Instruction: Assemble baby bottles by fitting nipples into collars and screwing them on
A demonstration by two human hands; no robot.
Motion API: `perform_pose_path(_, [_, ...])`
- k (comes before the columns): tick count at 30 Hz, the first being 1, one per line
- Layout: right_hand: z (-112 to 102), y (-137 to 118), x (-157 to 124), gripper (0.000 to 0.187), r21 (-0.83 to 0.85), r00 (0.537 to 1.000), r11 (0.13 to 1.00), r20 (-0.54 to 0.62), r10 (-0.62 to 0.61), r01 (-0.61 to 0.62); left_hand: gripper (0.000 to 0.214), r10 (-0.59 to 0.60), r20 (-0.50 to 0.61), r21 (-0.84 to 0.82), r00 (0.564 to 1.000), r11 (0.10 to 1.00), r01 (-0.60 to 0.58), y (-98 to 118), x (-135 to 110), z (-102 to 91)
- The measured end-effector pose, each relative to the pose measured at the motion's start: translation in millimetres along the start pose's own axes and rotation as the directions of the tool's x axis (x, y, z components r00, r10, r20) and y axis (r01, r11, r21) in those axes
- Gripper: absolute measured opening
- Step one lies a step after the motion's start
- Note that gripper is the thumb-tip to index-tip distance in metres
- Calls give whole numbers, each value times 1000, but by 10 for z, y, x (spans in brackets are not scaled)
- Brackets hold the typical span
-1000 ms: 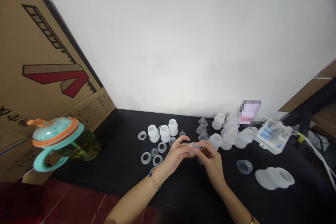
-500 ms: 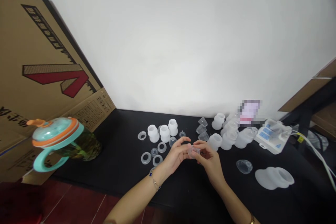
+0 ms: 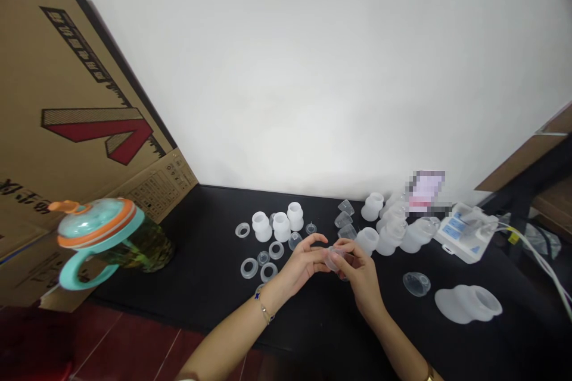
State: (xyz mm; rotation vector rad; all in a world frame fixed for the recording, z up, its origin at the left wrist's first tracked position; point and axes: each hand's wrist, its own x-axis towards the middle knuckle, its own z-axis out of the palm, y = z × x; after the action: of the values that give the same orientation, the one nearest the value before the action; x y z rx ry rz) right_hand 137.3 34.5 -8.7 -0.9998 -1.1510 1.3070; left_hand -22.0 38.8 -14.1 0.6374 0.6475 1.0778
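My left hand (image 3: 300,265) and my right hand (image 3: 358,275) meet over the black tabletop (image 3: 210,286), and both pinch a small clear plastic cup-shaped part (image 3: 333,257) between their fingertips. The left wrist wears a thin bracelet (image 3: 263,308). Just beyond the hands lie translucent rings (image 3: 249,268), three white silicone collars (image 3: 281,225) and small clear cups (image 3: 345,219). To the right stands a cluster of larger frosted white parts (image 3: 393,229).
A teal and orange lidded mug (image 3: 105,238) stands at the left, in front of a leaning cardboard box (image 3: 71,125). At the right are a white device with blue labels (image 3: 465,231), a cable (image 3: 543,262), a clear dome (image 3: 416,283) and a large frosted part (image 3: 468,302).
The hands have kept the small clear part between them, turning it slightly; fingers shifted a little. Nothing else on the table moved.
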Motion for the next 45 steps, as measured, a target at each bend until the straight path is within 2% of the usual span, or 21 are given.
perform_pose_path(3, [22,-17,6,28,24,999,999,26,22,-23,35,-23,-25,-49,999,999,22,-7,11,-10])
perform_pose_path(7, [37,-24,-2,37,19,991,999,124,41,-43,36,-43,-77,-138,996,990,32,-9,32,-30])
perform_pose_path(10, [35,-3,-9,31,25,989,999,150,17,-21,31,-52,-68,-166,996,985,41,-9,41,-42])
perform_pose_path(15, [18,31,-5,20,27,996,1000,89,-2,0,31,-49,-33,-136,998,990,44,18,19,-31])
perform_pose_path(22, [-3,45,10,20,78,999,997,53,11,-15,34,-29,11,-35,1000,999,29,53,-26,10])
perform_pose_path(28, [15,37,17,22,77,999,997,31,29,-32,36,-23,-35,-88,999,996,20,19,7,-26])
perform_pose_path(32, [11,40,12,33,66,990,996,130,49,-58,37,-62,-69,-156,996,986,50,7,22,-46])
perform_pose_path(35, [2,48,7,28,53,983,998,179,36,-46,35,-73,-54,-162,996,985,63,10,13,-42])
perform_pose_path(40, [-7,54,6,20,37,995,999,99,19,-23,35,-77,-20,-131,997,989,74,15,1,-38])
perform_pose_path(45, [-3,47,5,23,76,997,995,48,61,-65,36,-75,-6,-140,997,987,74,19,13,-21])
